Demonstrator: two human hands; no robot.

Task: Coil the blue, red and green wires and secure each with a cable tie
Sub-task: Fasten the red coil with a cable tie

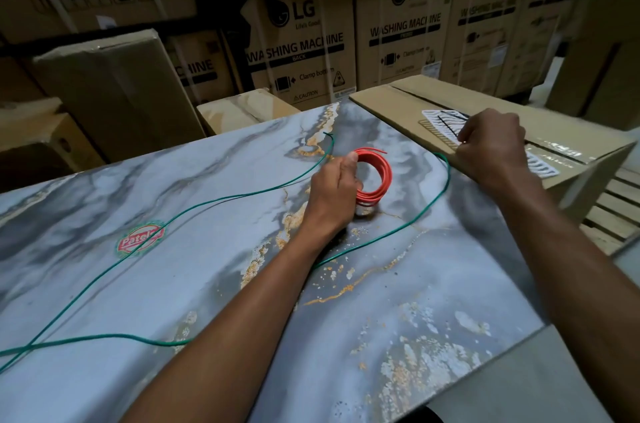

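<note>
Red wire [375, 177], wound into a coil, stands on edge near the middle of the marbled table [433, 301], and I place everything else from that coil. Toward me the tabletop runs wide and bare to its near edge; its right corner drops off below and right of the coil. Green wire [221, 198] lies loose on the table: one end sits just beyond the coil, the strand sweeps off to the left edge, and another stretch curves round the coil's right side. Right of the coil a flat cardboard box [398, 100] butts against the table's far right edge. On its lid lies a white grid tray [440, 121] with thin black cable ties [450, 119] across it. Stacked washing machine cartons [301, 52] wall off the far side.

I see my left hand [334, 192] curled round the coil's left side, thumb pressed on top. My right hand [491, 145] rests on the tray, fingers bunched at the ties; I cannot tell whether they pinch one.
</note>
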